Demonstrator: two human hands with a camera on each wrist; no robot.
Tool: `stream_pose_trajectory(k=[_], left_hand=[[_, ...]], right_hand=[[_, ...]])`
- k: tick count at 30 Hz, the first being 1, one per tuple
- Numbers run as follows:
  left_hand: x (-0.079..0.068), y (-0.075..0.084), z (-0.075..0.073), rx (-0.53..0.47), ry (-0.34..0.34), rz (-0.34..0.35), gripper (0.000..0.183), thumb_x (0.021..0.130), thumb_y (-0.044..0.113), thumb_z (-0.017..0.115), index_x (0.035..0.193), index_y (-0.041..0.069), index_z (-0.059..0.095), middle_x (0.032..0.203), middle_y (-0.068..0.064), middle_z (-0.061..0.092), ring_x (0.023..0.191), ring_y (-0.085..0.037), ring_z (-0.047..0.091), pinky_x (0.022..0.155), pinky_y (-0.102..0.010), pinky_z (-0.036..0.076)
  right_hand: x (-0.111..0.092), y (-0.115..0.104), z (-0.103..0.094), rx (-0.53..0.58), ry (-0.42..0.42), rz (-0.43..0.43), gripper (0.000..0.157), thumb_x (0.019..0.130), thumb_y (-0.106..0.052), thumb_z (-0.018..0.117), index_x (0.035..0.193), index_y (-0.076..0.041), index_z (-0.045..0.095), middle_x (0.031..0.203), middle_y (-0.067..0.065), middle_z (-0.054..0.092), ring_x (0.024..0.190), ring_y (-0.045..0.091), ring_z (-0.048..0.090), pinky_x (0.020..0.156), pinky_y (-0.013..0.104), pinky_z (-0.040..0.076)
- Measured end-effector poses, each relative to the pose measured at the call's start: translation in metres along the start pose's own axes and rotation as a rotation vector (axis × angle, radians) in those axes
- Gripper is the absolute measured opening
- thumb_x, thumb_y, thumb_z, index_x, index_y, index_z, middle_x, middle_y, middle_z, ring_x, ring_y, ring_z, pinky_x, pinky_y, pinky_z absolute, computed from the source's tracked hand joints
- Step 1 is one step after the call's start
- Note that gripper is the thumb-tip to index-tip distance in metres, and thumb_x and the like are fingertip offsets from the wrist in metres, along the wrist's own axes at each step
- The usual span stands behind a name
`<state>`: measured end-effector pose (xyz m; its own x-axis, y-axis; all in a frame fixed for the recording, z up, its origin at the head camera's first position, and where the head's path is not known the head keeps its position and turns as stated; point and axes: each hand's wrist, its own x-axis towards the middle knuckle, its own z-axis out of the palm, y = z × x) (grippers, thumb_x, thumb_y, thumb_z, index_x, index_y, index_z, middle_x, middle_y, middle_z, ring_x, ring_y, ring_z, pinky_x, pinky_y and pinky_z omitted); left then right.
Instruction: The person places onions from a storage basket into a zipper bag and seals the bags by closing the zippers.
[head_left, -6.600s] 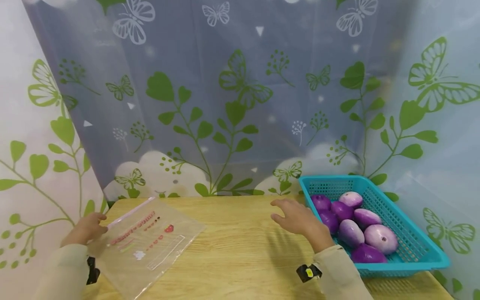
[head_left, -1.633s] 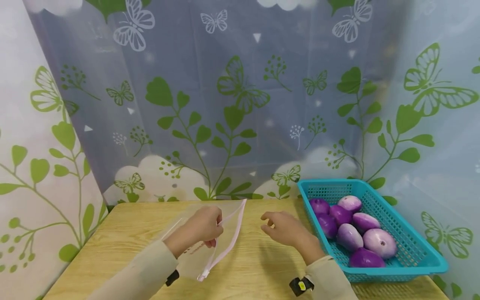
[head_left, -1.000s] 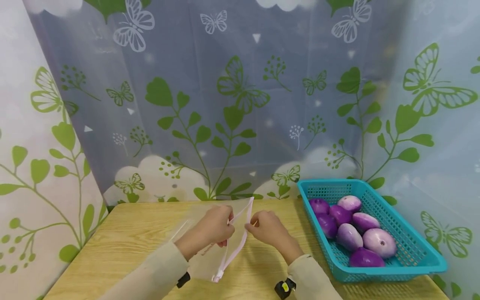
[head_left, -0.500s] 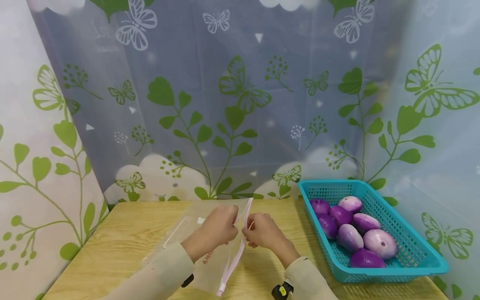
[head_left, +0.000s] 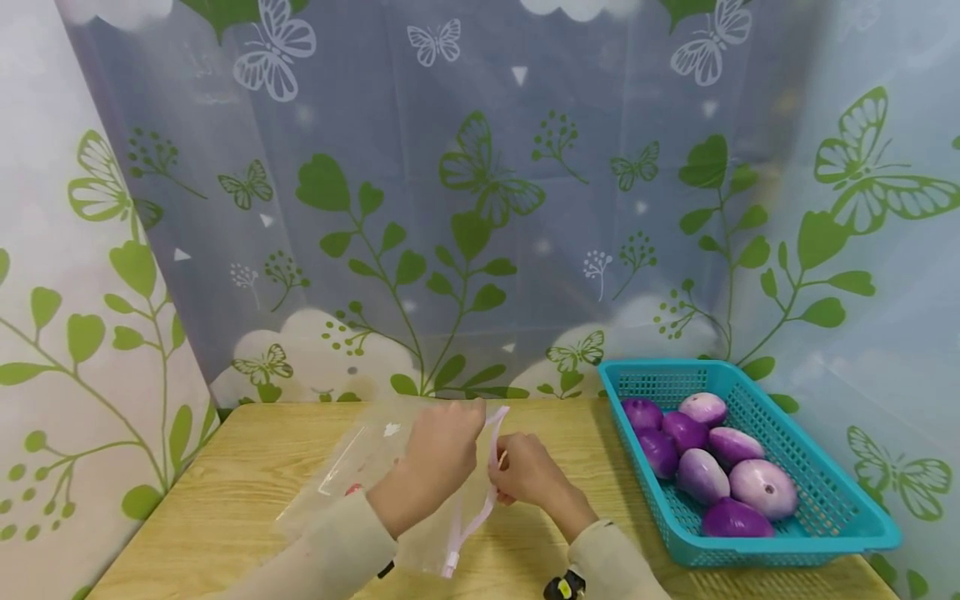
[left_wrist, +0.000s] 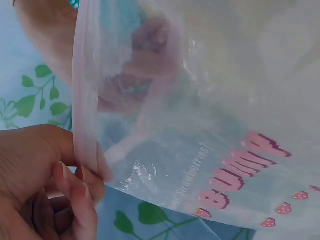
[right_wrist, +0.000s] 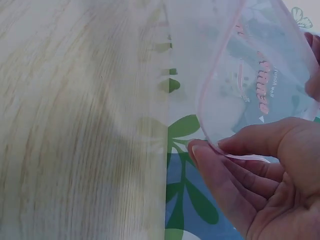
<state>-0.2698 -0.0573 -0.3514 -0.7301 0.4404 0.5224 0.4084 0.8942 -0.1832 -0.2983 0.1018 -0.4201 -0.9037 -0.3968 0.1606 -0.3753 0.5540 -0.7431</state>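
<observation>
A clear zip bag (head_left: 337, 467) with a pink zip edge and pink "BUNNY" print is held between both hands over the table's middle. My left hand (head_left: 442, 458) pinches one side of its mouth; the left wrist view shows thumb and fingers on the pink strip. At the opposite side, my right hand (head_left: 528, 471) pinches the other pink edge between thumb and index finger, plain in the right wrist view. The two edges stand apart, so the mouth gapes. A slider hangs at the near end of the zip. No contents show inside the bag.
To the right, a turquoise perforated basket (head_left: 780, 546) holds several purple and whitish onions (head_left: 763, 488). The wooden table (head_left: 202, 500) backs onto a patterned curtain (head_left: 570, 275), and more curtain stands on both sides.
From lying flat at the left, the bag has come to the middle in my left hand. My right hand has moved left, away from the basket, and now pinches the bag's other edge.
</observation>
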Motion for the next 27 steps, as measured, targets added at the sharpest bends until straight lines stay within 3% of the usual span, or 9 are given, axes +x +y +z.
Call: stream_pose_trajectory(k=[3,8,12,20,23,27], left_hand=[[-0.003,0.006,-0.001,0.052,-0.043,0.010,0.014,0.082,0.003,0.077,0.090,0.011,0.068,0.058,-0.004,0.057,0.047,-0.015,0.052,0.038,-0.026,0.039],[-0.007,0.009,0.002,0.050,-0.129,-0.010,0.024,0.077,0.002,0.083,0.082,0.012,0.061,0.063,-0.004,0.057,0.055,-0.018,0.059,0.043,-0.028,0.046],[-0.012,0.009,0.007,0.076,-0.153,0.000,0.028,0.075,0.008,0.085,0.080,0.013,0.058,0.064,-0.002,0.056,0.059,-0.020,0.061,0.047,-0.031,0.051],[-0.025,0.017,0.024,0.036,-0.231,-0.074,0.045,0.068,0.019,0.088,0.086,0.011,0.047,0.062,-0.002,0.054,0.058,-0.022,0.061,0.048,-0.035,0.051],[-0.027,0.017,0.027,-0.016,-0.232,-0.079,0.045,0.069,0.013,0.087,0.087,0.011,0.047,0.064,-0.003,0.055,0.060,-0.024,0.062,0.047,-0.035,0.051],[-0.023,0.016,0.028,-0.075,-0.158,-0.071,0.032,0.070,0.001,0.081,0.086,0.010,0.055,0.064,-0.004,0.057,0.059,-0.024,0.061,0.044,-0.033,0.049]], right_hand=[[0.001,0.001,0.002,0.018,-0.010,-0.006,0.011,0.094,0.005,0.059,0.084,0.000,0.062,0.063,0.012,0.068,0.050,0.019,0.067,0.047,0.029,0.060],[0.001,0.002,0.004,0.008,-0.008,-0.008,0.010,0.093,0.005,0.062,0.085,-0.001,0.061,0.061,0.009,0.067,0.048,0.016,0.066,0.045,0.026,0.058],[0.000,0.002,0.004,-0.022,-0.001,-0.008,0.010,0.093,0.005,0.062,0.086,-0.002,0.061,0.059,0.006,0.063,0.046,0.014,0.063,0.043,0.024,0.055],[0.001,0.003,0.007,-0.101,0.019,-0.004,0.011,0.092,0.004,0.060,0.086,-0.005,0.059,0.054,0.001,0.060,0.041,0.007,0.057,0.039,0.018,0.043],[0.001,0.003,0.008,-0.104,0.027,0.002,0.009,0.091,0.003,0.061,0.087,-0.005,0.059,0.053,0.001,0.060,0.041,0.007,0.056,0.039,0.019,0.041],[0.002,0.004,0.008,-0.112,0.031,-0.001,0.003,0.089,0.000,0.064,0.090,-0.002,0.062,0.053,0.000,0.061,0.040,0.006,0.054,0.039,0.021,0.041]])
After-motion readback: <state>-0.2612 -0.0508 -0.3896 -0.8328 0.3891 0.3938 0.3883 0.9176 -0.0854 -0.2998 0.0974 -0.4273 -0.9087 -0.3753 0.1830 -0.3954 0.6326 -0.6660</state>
